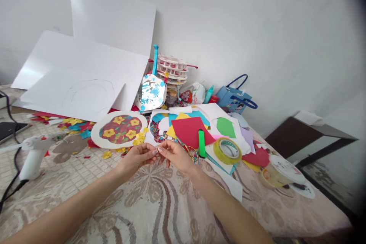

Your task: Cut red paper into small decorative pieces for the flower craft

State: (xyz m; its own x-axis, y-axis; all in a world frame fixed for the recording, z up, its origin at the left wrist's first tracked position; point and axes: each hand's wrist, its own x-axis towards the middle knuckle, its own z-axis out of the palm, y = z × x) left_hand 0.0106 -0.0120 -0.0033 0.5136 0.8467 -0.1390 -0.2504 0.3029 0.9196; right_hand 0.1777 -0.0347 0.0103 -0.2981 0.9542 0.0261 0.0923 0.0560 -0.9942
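Note:
My left hand [142, 157] and my right hand [175, 155] meet fingertip to fingertip over the patterned tablecloth [148, 206]. Both are closed in a pinch, and whatever lies between the fingertips is too small to make out. Just beyond my left hand lies a white-rimmed oval piece [119, 129] decorated with yellow flowers, with small yellow paper flowers [140, 137] on its right edge. Scissors [192, 153] lie by my right hand, partly hidden. Close by are a red paper sheet [190, 129], a green cutter [202, 144] and a roll of yellow tape [227, 151].
A white glue gun [33, 160] with a black cable stands at the left. Large white boards [74, 72] lean on the wall behind. A blue bag [234, 97], a round plastic tub [281, 171] and coloured paper scraps [76, 124] are also on the table.

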